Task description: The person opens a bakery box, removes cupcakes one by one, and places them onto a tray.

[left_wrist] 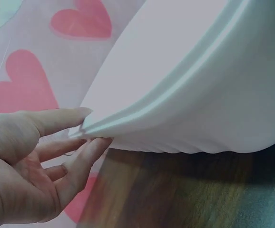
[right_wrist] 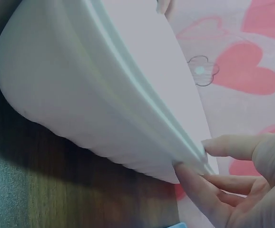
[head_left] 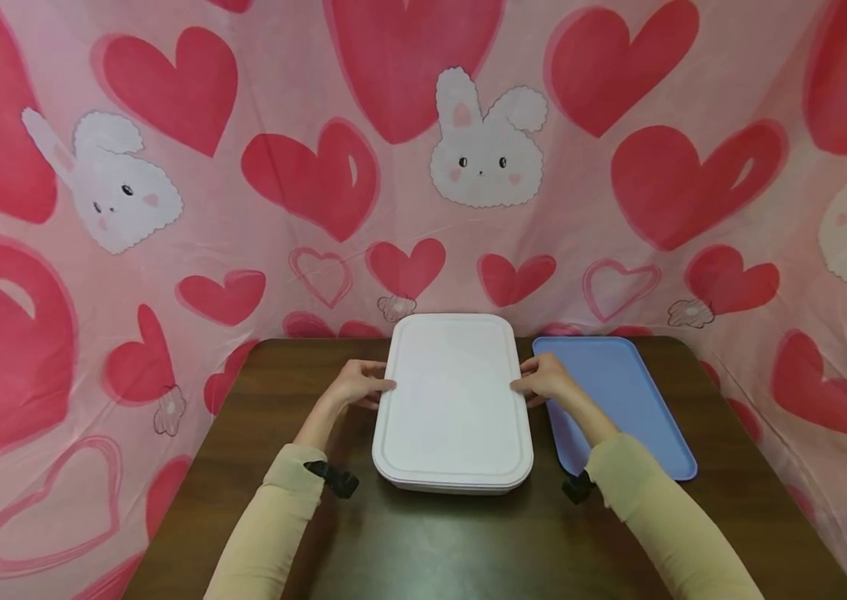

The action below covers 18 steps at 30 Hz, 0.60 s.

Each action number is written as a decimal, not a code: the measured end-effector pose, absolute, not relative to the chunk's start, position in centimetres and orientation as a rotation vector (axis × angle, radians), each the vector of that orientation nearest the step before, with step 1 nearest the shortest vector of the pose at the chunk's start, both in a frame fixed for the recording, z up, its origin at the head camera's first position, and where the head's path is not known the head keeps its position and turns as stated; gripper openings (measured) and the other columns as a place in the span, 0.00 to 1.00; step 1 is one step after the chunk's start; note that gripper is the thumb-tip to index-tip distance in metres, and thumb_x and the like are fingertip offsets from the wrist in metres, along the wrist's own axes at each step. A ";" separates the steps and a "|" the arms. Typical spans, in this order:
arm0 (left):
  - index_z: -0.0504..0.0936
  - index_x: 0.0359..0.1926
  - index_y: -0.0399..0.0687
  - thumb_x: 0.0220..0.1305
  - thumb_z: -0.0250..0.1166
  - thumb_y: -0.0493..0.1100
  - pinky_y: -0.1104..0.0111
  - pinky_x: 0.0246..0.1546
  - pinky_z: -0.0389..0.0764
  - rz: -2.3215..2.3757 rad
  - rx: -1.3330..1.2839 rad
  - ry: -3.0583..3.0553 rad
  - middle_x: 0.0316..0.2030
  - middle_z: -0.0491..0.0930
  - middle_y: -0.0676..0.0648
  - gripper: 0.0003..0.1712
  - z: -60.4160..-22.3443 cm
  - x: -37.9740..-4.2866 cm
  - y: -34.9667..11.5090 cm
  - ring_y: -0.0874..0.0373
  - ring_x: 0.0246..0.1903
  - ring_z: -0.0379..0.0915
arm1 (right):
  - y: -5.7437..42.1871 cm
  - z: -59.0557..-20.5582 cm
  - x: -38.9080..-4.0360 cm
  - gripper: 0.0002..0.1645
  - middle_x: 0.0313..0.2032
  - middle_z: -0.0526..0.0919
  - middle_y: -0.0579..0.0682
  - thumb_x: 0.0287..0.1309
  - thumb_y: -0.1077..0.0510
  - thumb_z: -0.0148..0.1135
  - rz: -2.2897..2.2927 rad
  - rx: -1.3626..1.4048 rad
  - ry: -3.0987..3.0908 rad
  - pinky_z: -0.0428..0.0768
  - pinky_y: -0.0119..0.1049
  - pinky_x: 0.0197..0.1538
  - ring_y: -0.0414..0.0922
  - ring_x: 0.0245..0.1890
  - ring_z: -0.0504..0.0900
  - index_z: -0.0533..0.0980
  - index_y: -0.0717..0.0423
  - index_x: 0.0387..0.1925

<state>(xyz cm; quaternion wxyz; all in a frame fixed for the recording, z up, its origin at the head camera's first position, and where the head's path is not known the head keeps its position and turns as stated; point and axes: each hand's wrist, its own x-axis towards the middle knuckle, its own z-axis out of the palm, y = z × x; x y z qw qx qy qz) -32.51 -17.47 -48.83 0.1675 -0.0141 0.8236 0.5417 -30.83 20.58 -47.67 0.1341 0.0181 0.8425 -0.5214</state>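
A white lidded box (head_left: 455,400) with rounded corners is at the middle of the table, its flat lid on top. At its left edge, my left hand (head_left: 358,383) pinches the rim, thumb on top and fingers underneath. My right hand (head_left: 546,379) grips the opposite rim the same way. Up close in the left wrist view, the left hand (left_wrist: 37,161) holds the edge of the white box (left_wrist: 199,109), whose side has a wavy lower edge. In the right wrist view the right hand (right_wrist: 242,180) pinches the box's rim near the far end.
A blue tray (head_left: 618,400) lies flat on the dark wooden table (head_left: 423,550), right of the box and partly under the right forearm. Behind the table hangs a pink curtain (head_left: 408,208) printed with hearts and rabbits. Black straps circle both wrists.
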 end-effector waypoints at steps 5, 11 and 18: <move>0.75 0.75 0.32 0.71 0.75 0.40 0.56 0.39 0.96 1.553 -0.039 2.330 0.35 0.88 0.42 0.37 -48.9 -32.4 -17.4 0.59 0.30 0.88 | 20.1 -47.3 -30.7 0.27 0.41 0.91 0.67 0.57 0.69 0.70 -1.460 0.059 2.524 0.94 0.43 0.30 0.40 0.26 0.87 0.78 0.82 0.56; 0.75 0.75 0.32 0.71 0.75 0.40 0.61 0.34 0.95 1.576 -0.047 2.314 0.33 0.86 0.45 0.36 -49.1 -32.4 -17.5 0.60 0.28 0.87 | 19.6 -47.2 -30.2 0.23 0.41 0.91 0.68 0.56 0.70 0.67 -1.401 0.008 2.615 0.93 0.44 0.29 0.43 0.28 0.88 0.81 0.80 0.52; 0.74 0.76 0.31 0.71 0.74 0.39 0.64 0.32 0.94 1.578 -0.043 2.311 0.32 0.85 0.46 0.37 -49.0 -32.3 -18.0 0.61 0.29 0.86 | 19.2 -46.7 -29.9 0.25 0.40 0.89 0.69 0.55 0.69 0.70 -1.382 -0.010 2.648 0.95 0.50 0.34 0.52 0.26 0.92 0.80 0.81 0.54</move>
